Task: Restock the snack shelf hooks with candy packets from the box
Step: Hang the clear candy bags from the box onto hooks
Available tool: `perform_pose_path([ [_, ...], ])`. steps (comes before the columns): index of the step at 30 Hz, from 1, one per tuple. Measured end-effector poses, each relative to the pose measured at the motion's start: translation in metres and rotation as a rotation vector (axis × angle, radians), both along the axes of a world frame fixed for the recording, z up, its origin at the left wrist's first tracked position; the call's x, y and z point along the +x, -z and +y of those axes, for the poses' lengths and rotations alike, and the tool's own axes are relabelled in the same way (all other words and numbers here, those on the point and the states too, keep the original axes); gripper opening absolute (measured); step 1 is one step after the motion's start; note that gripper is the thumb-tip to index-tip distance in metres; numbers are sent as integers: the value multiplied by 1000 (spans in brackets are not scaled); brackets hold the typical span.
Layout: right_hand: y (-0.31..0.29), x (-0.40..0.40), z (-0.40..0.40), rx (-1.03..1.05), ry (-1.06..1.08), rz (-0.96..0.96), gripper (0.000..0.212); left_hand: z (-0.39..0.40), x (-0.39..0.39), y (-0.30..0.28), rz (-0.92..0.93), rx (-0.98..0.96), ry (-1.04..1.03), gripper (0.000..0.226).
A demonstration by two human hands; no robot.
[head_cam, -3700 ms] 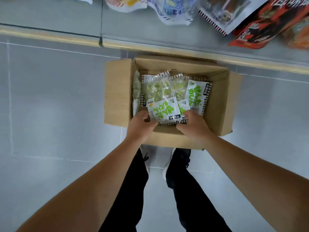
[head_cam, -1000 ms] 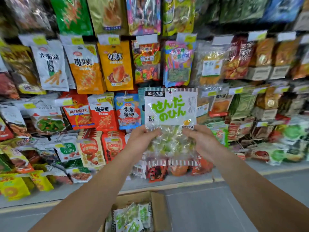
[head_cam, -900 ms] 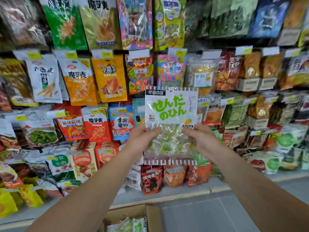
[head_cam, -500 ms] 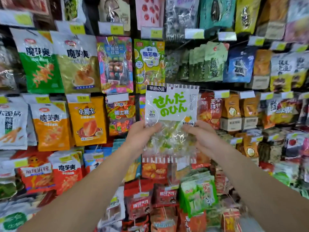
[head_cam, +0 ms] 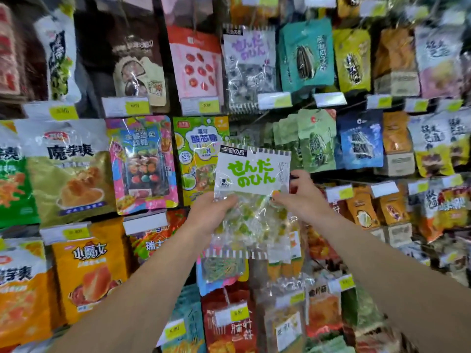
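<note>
I hold a candy packet (head_cam: 252,174) upright in front of the shelf; it has a white top panel with green lettering and a clear lower half full of green and yellow sweets. My left hand (head_cam: 212,212) grips its left side and my right hand (head_cam: 300,197) grips its right side. A similar packet with purple lettering (head_cam: 248,62) hangs on a hook above. Behind the held packet's top there is a dark gap (head_cam: 247,131) in the row, with a bare hook wire. The box is out of view.
The shelf wall is packed with hanging snack bags: a pink one (head_cam: 197,64), teal seed bags (head_cam: 307,52), green bags (head_cam: 316,141), orange bags (head_cam: 89,271). Price tags (head_cam: 209,105) stick out on the hook ends between rows.
I lifted the packet out of the box on the floor and raised it in front of the shelf. My view has climbed to higher rows; both hands keep their hold.
</note>
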State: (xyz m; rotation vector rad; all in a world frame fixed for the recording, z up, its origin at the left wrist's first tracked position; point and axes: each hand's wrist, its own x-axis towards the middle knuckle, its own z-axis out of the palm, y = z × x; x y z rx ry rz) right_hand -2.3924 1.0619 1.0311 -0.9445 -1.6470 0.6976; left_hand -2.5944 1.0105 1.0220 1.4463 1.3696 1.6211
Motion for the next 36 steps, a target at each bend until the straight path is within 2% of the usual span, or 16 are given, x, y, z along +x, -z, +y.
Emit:
perform_pose_path([
  [4,-38,12,47,157,67,-157,54,30,14,-14,-6,38,-57,32],
  [8,-71,20,88,332,197,-382,72,52,27,-28,12,60,-132,8],
  [14,-122,31,132,623,249,-598,74,82,40,-49,10,102,-189,3],
  [16,-139,32,140,689,265,-628,74,89,42,-58,14,132,-194,10],
  [20,-163,26,153,752,278,-613,75,97,50,-72,10,153,-230,20],
  [24,-175,23,170,803,283,-644,69,106,54,-79,-4,152,-230,15],
  [27,-185,25,181,848,245,-569,54,115,56,-81,12,160,-255,39],
  [30,-198,26,184,865,238,-464,37,122,60,-84,-8,178,-233,10],
  [32,-203,26,184,843,231,-427,33,124,66,-86,-17,203,-233,16],
  [35,-204,26,186,827,211,-398,33,131,73,-91,-12,197,-299,7],
  [36,-203,26,187,826,202,-384,33,134,74,-93,-15,191,-308,12],
])
